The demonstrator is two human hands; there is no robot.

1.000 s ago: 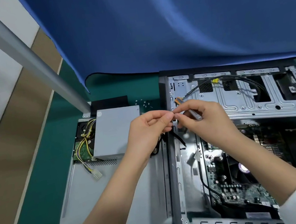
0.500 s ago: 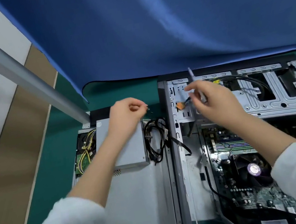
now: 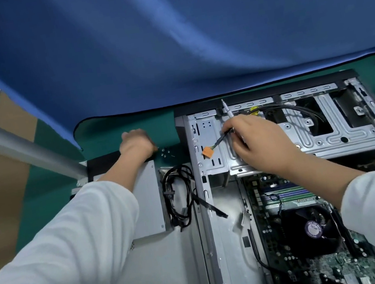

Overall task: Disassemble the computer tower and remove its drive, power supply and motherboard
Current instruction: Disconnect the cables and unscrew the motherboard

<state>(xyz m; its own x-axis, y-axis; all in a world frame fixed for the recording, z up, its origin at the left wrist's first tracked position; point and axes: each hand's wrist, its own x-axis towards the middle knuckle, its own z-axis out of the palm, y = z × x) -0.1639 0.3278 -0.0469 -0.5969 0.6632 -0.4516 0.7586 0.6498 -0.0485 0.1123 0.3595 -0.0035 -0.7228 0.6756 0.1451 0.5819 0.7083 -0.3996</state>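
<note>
The left hand [image 3: 135,142] has moved off to the loose screws [image 3: 165,151], probably dropping one, fingers curled; the right hand [image 3: 252,140] grips the screwdriver [image 3: 227,110].

open tower case [image 3: 219,210] lies on my right, motherboard [image 3: 303,241] inside it, drive cage [image 3: 303,138] behind the board. side panel [image 3: 172,267] lies left of the case, power supply [image 3: 147,197] on it, cable bundle [image 3: 178,197] between supply and case.
</note>
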